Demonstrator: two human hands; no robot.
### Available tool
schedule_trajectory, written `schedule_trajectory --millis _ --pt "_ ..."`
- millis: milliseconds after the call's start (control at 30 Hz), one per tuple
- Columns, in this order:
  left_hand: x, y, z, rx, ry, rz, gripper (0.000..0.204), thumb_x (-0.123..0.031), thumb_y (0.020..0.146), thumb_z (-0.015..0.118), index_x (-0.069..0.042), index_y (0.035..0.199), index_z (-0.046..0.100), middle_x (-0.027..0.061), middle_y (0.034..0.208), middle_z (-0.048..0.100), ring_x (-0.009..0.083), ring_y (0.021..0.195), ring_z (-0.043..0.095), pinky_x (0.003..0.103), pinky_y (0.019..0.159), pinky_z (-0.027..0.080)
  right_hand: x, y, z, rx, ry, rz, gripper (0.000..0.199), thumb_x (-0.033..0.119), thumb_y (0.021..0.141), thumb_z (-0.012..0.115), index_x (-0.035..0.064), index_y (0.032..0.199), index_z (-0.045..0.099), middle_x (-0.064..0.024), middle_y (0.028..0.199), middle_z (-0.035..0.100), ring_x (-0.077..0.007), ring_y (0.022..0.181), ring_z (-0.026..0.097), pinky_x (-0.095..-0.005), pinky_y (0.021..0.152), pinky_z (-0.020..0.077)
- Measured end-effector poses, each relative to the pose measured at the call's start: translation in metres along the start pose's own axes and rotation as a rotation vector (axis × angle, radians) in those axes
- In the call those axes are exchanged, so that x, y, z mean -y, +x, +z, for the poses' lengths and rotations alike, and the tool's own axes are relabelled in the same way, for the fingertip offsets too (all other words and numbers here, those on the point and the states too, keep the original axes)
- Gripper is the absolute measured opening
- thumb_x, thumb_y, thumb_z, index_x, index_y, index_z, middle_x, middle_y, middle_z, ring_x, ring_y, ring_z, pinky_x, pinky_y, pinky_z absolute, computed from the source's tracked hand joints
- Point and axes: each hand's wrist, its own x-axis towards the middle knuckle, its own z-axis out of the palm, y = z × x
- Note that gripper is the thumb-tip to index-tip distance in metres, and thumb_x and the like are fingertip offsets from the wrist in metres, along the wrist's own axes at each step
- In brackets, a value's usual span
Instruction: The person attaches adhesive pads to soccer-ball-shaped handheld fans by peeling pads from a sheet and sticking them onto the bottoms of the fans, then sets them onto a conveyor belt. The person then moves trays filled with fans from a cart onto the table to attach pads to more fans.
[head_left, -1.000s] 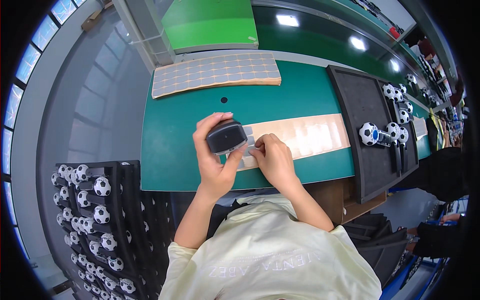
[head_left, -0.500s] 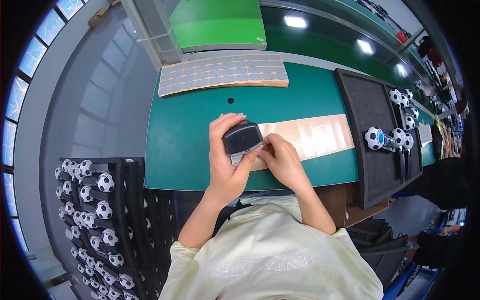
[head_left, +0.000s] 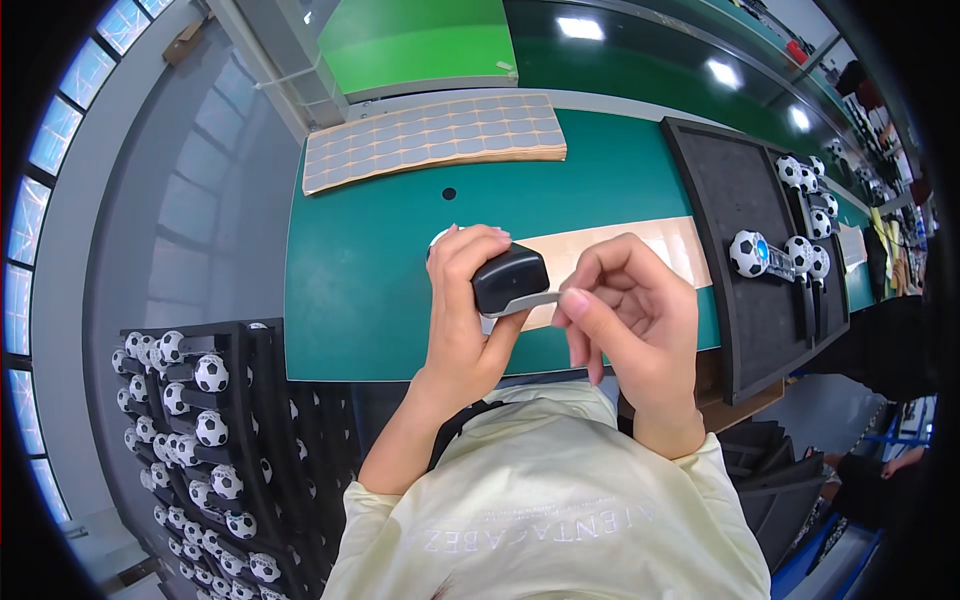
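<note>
My left hand (head_left: 455, 325) is wrapped round a black soccer-ball device (head_left: 512, 280), its rounded black end toward me. A sliver of white shows behind the fingers; the rest is covered by the hand. Along the device's lower edge runs a thin grey strip (head_left: 537, 300), lifted at its right end. My right hand (head_left: 645, 335) pinches that end between thumb and fingertips, its other fingers curled. Beneath both hands lies a shiny tan backing sheet (head_left: 655, 245) on the green table (head_left: 365, 285).
A stack of grey-patched sheets (head_left: 435, 140) lies at the back left. On the right, a black tray (head_left: 715, 180) holds several soccer-ball devices (head_left: 748, 254). More fill black racks (head_left: 235, 450) on the left. A green panel (head_left: 415, 45) stands behind the table.
My right hand has moved right and upward from the device's edge, drawing out the grey strip's end. My left hand and the device have shifted slightly right.
</note>
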Motion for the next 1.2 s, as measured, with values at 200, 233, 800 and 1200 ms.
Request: schedule_trajectory --millis 200,233,800,1200 --pt "0.003 0.003 0.004 0.026 -0.001 0.036 0.055 0.002 0.069 0.065 -0.005 0.118 0.041 0.0158 0.112 0.047 0.0322 0.104 0.046 0.050 0.099 0.026 -0.012 -0.001 0.001 -0.236 -0.303 -0.396 0.006 -0.001 0.085 0.051 -0.0042 0.089 0.047 -0.0113 0.070 0.058 -0.0090 0.047 0.052 -0.0161 0.036 0.0367" --pt "0.003 0.003 0.004 0.023 -0.004 0.029 0.055 0.002 0.068 0.065 -0.005 0.117 0.041 0.0157 0.112 0.047 0.0322 0.104 0.046 0.050 0.099 0.026 -0.008 0.000 0.001 -0.198 -0.202 -0.284 0.006 -0.001 0.085 0.052 -0.0037 0.088 0.047 -0.0103 0.071 0.058 -0.0083 0.047 0.052 -0.0165 0.036 0.0371" --pt "0.007 0.000 0.006 0.028 0.008 0.050 0.058 0.005 0.064 0.064 -0.004 0.116 0.041 0.0157 0.112 0.047 0.0325 0.106 0.045 0.048 0.099 0.026 -0.022 0.013 0.009 -0.153 0.191 0.004 0.009 -0.001 0.082 0.060 -0.0031 0.083 0.051 -0.0090 0.063 0.058 -0.0049 0.038 0.045 -0.0169 0.031 0.0284" --pt "0.012 0.002 0.005 0.040 0.011 0.070 0.058 0.004 0.065 0.066 -0.004 0.116 0.041 0.0159 0.112 0.046 0.0329 0.105 0.045 0.048 0.098 0.027 -0.026 0.016 0.005 -0.149 0.168 0.013 0.009 -0.002 0.081 0.060 -0.0039 0.083 0.052 -0.0086 0.062 0.058 -0.0041 0.040 0.047 -0.0164 0.032 0.0297"
